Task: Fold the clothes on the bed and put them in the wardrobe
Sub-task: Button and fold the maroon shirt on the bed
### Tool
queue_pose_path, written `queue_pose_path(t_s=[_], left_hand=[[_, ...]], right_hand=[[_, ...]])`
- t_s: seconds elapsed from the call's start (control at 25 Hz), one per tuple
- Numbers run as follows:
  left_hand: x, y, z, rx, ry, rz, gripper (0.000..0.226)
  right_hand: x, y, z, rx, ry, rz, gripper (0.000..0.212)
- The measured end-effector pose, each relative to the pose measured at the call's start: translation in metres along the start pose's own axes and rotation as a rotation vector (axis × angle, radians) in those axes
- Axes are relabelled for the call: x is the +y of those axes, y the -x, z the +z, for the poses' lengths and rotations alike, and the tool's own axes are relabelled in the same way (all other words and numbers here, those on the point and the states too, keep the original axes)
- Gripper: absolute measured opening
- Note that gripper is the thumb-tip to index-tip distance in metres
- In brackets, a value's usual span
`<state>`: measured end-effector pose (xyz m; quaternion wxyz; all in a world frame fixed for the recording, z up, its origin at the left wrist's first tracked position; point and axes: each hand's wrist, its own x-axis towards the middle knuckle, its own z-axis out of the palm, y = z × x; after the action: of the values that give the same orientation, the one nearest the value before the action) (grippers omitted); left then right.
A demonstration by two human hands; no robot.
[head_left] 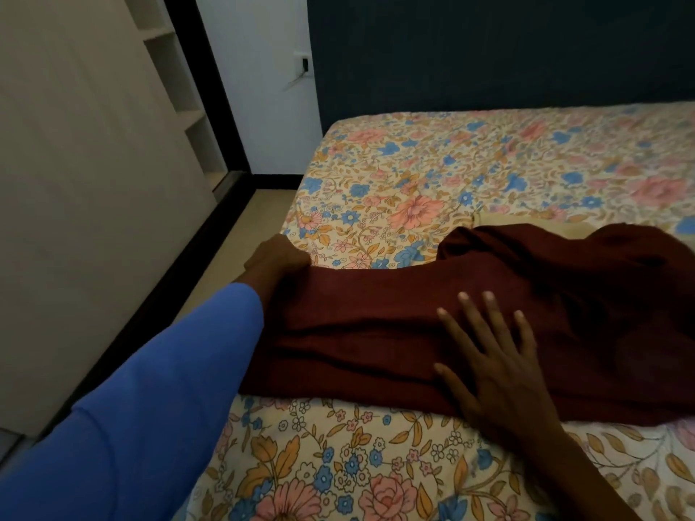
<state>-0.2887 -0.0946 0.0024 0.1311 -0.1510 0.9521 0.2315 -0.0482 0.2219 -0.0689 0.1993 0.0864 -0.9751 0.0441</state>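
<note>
Maroon garment (368,317) is laid in loose layers on the near left part of the bed (489,156), with a beige cloth (534,225) showing just behind it. Folding is judged to be in hand. The left grip (276,259) is closed on the garment's left end. The right grip (496,366) is spread flat, fingers apart, pressed on the layers. A fold of the held end over toward the right is likely called for next. That end lies at the bed's edge. Bare sheet is left beyond, and the wardrobe (94,182) stands across a narrow strip of floor.
</note>
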Motion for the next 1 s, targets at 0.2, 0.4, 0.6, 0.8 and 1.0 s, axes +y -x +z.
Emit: queue_pose_path(t_s=[0.2,0.4,0.6,0.8,1.0], left_hand=[[-0.023,-0.025,0.003,0.034,0.576,-0.193,0.035],[-0.017,0.014,0.013,0.464,0.029,0.013,0.029],[0.096,0.095,0.080,0.180,0.218,0.744,0.034],[0.228,0.115,0.106,0.005,-0.042,0.916,0.072],[0.304,0.097,0.095,-0.050,-0.414,0.940,0.024]], right_hand=[[0.008,0.005,0.018,-0.041,-0.025,0.026,0.073],[0.003,0.003,0.010,0.095,-0.104,0.078,0.063],[0.046,-0.005,-0.026,0.363,0.007,0.588,0.062],[0.087,0.018,-0.025,0.277,-0.234,0.800,0.078],[0.090,0.029,-0.013,0.110,-0.195,0.805,0.085]])
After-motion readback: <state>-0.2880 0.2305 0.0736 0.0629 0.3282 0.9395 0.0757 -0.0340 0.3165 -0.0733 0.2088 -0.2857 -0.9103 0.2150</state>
